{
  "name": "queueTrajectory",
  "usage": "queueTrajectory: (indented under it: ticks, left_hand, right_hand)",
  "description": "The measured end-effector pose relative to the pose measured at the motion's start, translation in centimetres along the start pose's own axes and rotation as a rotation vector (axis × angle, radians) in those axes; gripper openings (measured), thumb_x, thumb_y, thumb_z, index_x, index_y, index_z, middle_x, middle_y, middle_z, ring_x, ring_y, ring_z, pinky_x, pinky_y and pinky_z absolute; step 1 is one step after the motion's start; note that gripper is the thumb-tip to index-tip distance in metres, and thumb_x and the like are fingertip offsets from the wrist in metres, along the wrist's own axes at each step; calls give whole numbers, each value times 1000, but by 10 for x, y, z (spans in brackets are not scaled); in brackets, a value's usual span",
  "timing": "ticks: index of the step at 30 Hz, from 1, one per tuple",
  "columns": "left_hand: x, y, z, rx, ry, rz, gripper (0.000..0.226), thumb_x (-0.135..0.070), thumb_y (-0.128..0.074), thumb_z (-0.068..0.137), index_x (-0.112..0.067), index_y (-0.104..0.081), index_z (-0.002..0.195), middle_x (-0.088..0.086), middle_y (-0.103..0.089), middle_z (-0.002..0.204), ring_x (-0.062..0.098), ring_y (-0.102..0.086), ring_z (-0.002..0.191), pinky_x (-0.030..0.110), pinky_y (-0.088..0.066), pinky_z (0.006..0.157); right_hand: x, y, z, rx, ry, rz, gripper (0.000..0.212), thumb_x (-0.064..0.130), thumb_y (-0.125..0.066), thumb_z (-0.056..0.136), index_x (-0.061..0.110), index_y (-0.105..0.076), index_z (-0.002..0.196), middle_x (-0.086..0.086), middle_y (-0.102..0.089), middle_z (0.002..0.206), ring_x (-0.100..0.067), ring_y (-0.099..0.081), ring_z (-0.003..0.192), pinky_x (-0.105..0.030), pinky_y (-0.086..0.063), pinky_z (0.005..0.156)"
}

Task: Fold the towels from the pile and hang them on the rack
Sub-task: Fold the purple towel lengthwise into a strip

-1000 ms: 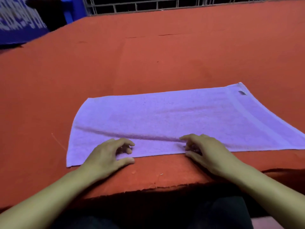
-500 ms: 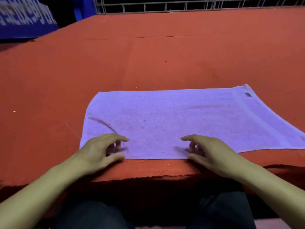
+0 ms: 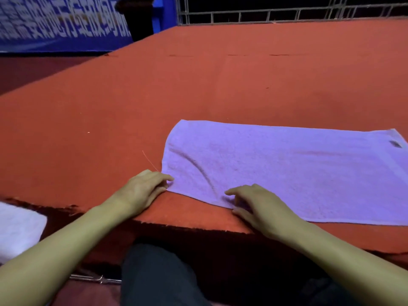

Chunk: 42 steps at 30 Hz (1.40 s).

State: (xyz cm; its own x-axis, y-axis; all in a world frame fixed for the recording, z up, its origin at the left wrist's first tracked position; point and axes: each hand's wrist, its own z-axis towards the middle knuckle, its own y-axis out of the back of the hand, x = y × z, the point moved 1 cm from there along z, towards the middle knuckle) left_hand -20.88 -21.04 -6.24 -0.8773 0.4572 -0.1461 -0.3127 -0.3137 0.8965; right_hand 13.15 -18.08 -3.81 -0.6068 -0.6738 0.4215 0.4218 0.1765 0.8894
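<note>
Desk [image 3: 198, 89]: red-covered surface; carries the towel.
Towel [image 3: 287, 173]: lilac, lies flat on the desk near its front edge, a diagonal crease at the near-left part; small label [image 3: 395, 144] at the far-right corner.
Left hand [image 3: 143, 191]: at the towel's near-left corner; grip pinches that corner between thumb and curled fingers.
Right hand [image 3: 262, 206]: on the near edge; grip pinches the hem with curled fingers.
White cloth [image 3: 17, 228]: lower left, below the desk edge.
</note>
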Motion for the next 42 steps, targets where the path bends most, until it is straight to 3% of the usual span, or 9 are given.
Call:
queueTrajectory:
  ticks: [7, 12, 16, 21, 27, 29, 32, 37, 42]
  left_hand:
    - [6, 4, 1, 38, 0, -43, 42, -46, -35, 102, -16, -57, 121, -4, -66, 101, 16, -56, 86, 21, -42, 83]
    - [8, 19, -11, 83, 53, -79, 35, -35, -42, 96, -27, -49, 130, -16, -60, 94, 8, -56, 85, 17, -43, 83]
    - [0, 28, -24, 145, 30, -94, 36, -34, -44, 96, -27, -50, 131, -19, -58, 94, 3, -57, 86, 16, -43, 84]
    - [5, 32, 27, 39, 265, -181, 41, -47, -46, 87, -31, -57, 123, -20, -63, 82, -2, -59, 75, 8, -39, 70]
    - [75, -5, 140, -82, 552, -316, 26, -12, -57, 94, -17, -61, 118, -2, -72, 100, 11, -68, 85, 1, -40, 66]
    - [97, -18, 168, -84, 580, -337, 27, -10, -57, 94, -16, -60, 120, 0, -71, 107, 13, -68, 91, 11, -46, 76]
    - [122, -39, 195, 12, 552, -302, 30, -10, -60, 93, -16, -59, 122, -2, -69, 113, 14, -65, 103, 24, -46, 91]
    - [147, -59, 220, 138, 451, -190, 39, -17, -68, 89, -16, -58, 127, 2, -64, 119, 22, -57, 111, 25, -37, 95]
    - [159, -57, 234, 220, 415, -187, 37, -14, -66, 89, -21, -59, 124, -7, -63, 95, 21, -60, 94, 24, -35, 79]
  right_hand:
    - [-1, -1, 1, 29, 3, -9, 40, 31, -54, 97, 39, -47, 135, 21, -61, 104, -4, -49, 99, -29, -45, 88]
    - [2, -1, 0, 39, -11, 97, 54, 30, -56, 95, 45, -31, 141, 26, -58, 95, 6, -50, 81, -13, -38, 75]
    - [4, 0, 2, 105, 17, 111, 57, 25, -58, 93, 42, -33, 142, 25, -59, 93, 2, -53, 81, -19, -43, 77]
    - [-3, 14, 35, 43, 15, 143, 51, 27, -61, 92, 39, -40, 137, 23, -62, 93, -6, -58, 75, -23, -47, 72]
    - [-43, 22, 132, -108, -88, 181, 42, 17, -63, 92, 29, -52, 131, 21, -64, 87, -7, -62, 68, -10, -41, 66]
    - [-62, 23, 162, -167, -126, 174, 41, 14, -62, 92, 27, -54, 130, 21, -63, 86, -9, -62, 70, -9, -39, 65]
    - [-97, 24, 197, -265, -187, 129, 41, 13, -60, 91, 26, -55, 129, 24, -60, 84, -12, -60, 74, -17, -42, 69]
    - [-157, 30, 229, -309, -225, -58, 42, 15, -58, 92, 27, -53, 133, 20, -62, 95, -22, -51, 95, -33, -42, 81]
    - [-192, 33, 232, -206, -306, -169, 43, 27, -63, 92, 28, -50, 134, 11, -69, 109, -27, -52, 102, -39, -47, 86]
